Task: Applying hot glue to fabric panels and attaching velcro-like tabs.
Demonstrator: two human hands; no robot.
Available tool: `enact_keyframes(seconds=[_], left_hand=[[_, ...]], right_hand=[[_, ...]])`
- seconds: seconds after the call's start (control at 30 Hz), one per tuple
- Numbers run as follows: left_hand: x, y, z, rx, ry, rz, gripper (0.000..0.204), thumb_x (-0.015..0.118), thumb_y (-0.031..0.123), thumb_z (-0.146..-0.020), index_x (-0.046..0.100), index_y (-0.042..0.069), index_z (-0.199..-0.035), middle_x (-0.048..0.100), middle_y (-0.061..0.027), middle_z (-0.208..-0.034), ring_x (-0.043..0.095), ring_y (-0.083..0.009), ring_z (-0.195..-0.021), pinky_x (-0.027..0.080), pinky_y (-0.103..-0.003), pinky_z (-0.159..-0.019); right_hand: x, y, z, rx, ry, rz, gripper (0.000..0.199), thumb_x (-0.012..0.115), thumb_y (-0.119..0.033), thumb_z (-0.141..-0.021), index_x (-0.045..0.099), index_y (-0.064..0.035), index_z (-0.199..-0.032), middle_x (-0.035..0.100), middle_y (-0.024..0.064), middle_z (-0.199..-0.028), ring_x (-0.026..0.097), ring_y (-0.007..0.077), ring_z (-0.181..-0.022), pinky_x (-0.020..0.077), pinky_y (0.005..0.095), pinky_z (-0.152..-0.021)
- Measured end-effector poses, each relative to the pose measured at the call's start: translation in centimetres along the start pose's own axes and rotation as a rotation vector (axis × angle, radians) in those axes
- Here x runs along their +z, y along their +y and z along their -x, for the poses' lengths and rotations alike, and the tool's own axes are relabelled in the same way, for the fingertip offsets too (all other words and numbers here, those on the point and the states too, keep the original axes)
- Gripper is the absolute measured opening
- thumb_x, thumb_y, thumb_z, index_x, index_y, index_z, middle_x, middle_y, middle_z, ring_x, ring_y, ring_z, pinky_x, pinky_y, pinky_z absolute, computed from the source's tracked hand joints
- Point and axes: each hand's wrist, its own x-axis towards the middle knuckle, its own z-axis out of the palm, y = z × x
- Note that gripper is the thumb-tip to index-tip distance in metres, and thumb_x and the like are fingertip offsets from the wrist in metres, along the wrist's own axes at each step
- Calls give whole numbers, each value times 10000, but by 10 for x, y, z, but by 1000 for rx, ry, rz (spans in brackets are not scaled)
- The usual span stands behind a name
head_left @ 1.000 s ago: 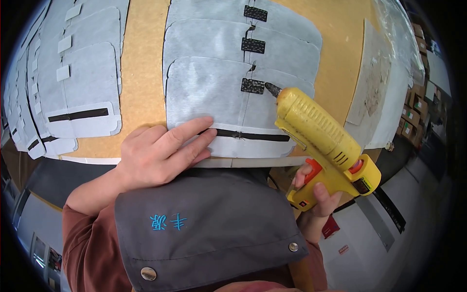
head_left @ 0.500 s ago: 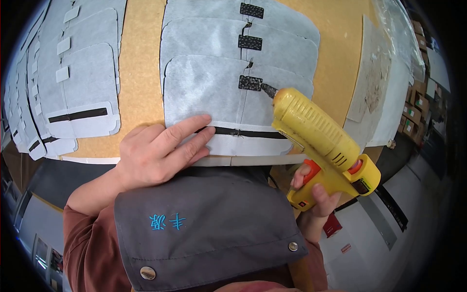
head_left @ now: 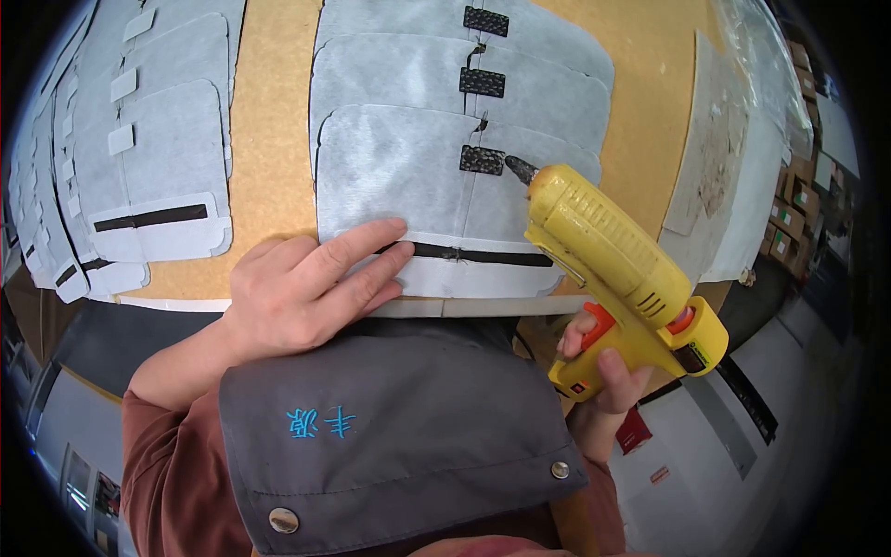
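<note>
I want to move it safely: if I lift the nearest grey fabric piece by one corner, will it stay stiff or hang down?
Probably it droops: the grey fabric piece looks thin and lies flat. It seems light, since the left hand pins its lower edge. Its matte, fibrous surface likely grips rather than slides.

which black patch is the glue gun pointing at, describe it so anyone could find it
On the brown board, find the middle stack of grey fabric panels. Three black mesh patches run up it; it is the lowest patch, at the yellow glue gun nozzle.
</note>
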Motion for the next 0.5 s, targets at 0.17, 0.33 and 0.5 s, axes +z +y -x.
enact_keyframes(seconds=[0.17,0.33,0.5], left_hand=[[1,1,-1,2,3,-2,349,847,214,-714,764,118,-1039,704,-47,-1160,523,-96,-556,437,-234,-503],[1,1,-2,-1,7,12,343,848,209,-710,765,118,-1031,705,-47,-1160,527,-94,-556,438,-234,-501],[0,1,-1,3,6,0,344,849,213,-708,766,119,-1029,707,-46,-1155,531,-93,-559,440,-233,-504]], right_hand=[[18,-6,-4,-6,15,-9,573,669,-216,-835,474,166,-1216,604,219,-899,634,267,-741,538,376,-681],[8,3,-11,-15,-181,-125,604,631,-32,-861,378,38,-1404,557,258,-1221,631,253,-860,537,368,-719],[-2,8,-7,-19,-143,-121,594,642,-51,-861,388,51,-1388,563,257,-1202,638,259,-860,543,373,-716]])
